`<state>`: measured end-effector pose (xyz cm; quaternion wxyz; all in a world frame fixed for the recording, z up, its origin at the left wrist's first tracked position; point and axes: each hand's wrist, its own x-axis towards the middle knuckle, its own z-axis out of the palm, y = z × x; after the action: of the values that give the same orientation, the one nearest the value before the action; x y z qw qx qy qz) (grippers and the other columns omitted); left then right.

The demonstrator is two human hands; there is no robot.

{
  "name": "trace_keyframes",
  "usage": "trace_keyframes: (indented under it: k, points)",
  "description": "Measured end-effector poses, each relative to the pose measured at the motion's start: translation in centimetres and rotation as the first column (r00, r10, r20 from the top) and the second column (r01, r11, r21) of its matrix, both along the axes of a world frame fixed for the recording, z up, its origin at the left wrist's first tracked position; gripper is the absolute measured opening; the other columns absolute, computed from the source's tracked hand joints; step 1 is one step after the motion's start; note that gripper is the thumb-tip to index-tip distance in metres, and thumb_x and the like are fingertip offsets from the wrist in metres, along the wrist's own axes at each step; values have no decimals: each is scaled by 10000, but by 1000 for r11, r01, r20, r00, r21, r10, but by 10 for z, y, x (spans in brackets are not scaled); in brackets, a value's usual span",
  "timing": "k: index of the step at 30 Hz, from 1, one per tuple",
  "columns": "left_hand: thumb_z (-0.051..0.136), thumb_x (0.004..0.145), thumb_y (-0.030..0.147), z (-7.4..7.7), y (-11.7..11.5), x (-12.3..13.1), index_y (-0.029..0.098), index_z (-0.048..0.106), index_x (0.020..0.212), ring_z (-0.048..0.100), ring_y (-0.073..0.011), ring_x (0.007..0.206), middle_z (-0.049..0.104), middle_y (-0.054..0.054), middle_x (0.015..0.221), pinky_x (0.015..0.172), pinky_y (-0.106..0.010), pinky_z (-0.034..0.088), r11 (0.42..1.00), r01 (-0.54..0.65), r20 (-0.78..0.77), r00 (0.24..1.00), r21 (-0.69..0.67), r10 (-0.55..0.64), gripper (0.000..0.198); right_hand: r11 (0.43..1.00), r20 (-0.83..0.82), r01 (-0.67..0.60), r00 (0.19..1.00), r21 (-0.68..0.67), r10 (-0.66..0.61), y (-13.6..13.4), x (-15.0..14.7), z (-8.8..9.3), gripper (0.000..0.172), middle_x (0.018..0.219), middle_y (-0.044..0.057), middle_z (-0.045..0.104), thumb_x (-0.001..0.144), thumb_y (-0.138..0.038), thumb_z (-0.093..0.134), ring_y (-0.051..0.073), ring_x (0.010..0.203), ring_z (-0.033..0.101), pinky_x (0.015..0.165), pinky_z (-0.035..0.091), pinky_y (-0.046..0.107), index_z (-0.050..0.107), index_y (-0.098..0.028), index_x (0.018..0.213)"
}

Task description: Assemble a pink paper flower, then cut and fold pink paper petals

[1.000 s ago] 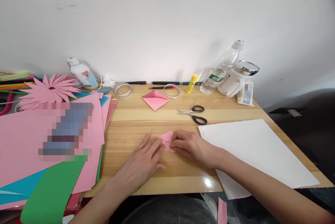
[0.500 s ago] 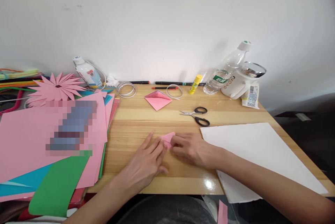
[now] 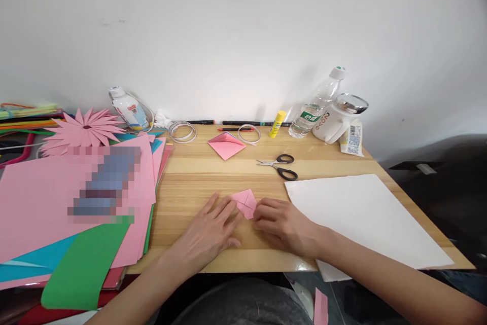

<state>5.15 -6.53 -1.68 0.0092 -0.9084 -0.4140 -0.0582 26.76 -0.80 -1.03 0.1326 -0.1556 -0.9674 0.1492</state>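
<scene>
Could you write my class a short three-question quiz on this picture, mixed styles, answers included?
1. True or false: the scissors lie nearer the right hand than the glue stick does.
2. Multiple choice: which thing bears a green label?
A) white mug
B) clear bottle
C) scissors
3. Short answer: what lies between the left hand and the right hand?

Key:
1. True
2. B
3. A small creased pink paper
</scene>
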Motion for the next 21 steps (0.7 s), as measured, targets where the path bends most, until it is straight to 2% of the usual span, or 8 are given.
trace_keyframes:
  k: [2,3,4,6,9,12,17,21]
  points:
    - [510,798,441,2,2,-3,161,493,1175,419,-243,1207,550,-100,1184,1039,-469,271,999,30,28,999,-24,-29,469,978,-129,166,975,-125,-182,10,3,-2,207,867,72,594,802,-61,428,151,782,544,676,460,269,604,-166,829]
    - [505,806,429,3,3,-5,165,495,1170,410,-236,1216,553,-94,1178,1049,-465,260,998,44,39,998,-35,-43,450,946,-175,260,940,-192,-294,16,3,-3,216,883,75,596,796,-57,428,144,773,559,679,475,270,606,-166,851]
    - [500,814,417,4,5,-6,167,501,1160,401,-229,1224,554,-90,1175,1058,-462,250,998,54,46,998,-43,-52,428,905,-187,336,902,-260,-388,24,2,-3,199,872,72,600,791,-67,444,144,766,571,687,487,278,608,-165,847]
    - [494,823,400,5,9,-9,162,518,1128,388,-226,1235,548,-94,1180,1066,-458,244,997,56,48,997,-49,-53,388,836,-126,378,880,-399,-458,38,-3,-3,143,867,69,608,764,-102,505,144,748,594,655,511,268,614,-159,836]
    - [480,836,382,5,17,-11,143,532,1094,388,-227,1237,531,-113,1204,1072,-453,243,998,46,36,998,-40,-45,355,763,-25,414,872,-496,-489,54,-15,-1,133,826,56,622,713,-127,574,131,670,610,603,516,247,618,-144,837]
    - [461,852,352,3,25,-12,131,541,1062,400,-223,1228,528,-121,1204,1078,-461,233,999,38,33,999,-23,-37,315,732,48,448,867,-514,-496,61,-27,0,149,761,38,637,680,-148,620,120,613,604,577,498,233,617,-137,828]
    - [475,850,321,4,33,-11,125,565,959,403,-224,1223,563,-112,1132,1077,-453,257,999,46,85,995,-25,-44,241,701,110,487,853,-521,-511,61,-33,0,132,660,0,638,673,-146,623,110,573,581,542,447,211,622,-153,804]
    - [445,867,279,8,36,-9,141,579,843,473,-206,1161,597,-96,1057,1045,-416,337,998,61,144,988,-15,-58,194,710,159,563,817,-423,-554,53,-35,3,93,649,-4,633,690,-131,586,118,579,566,537,418,218,633,-174,758]
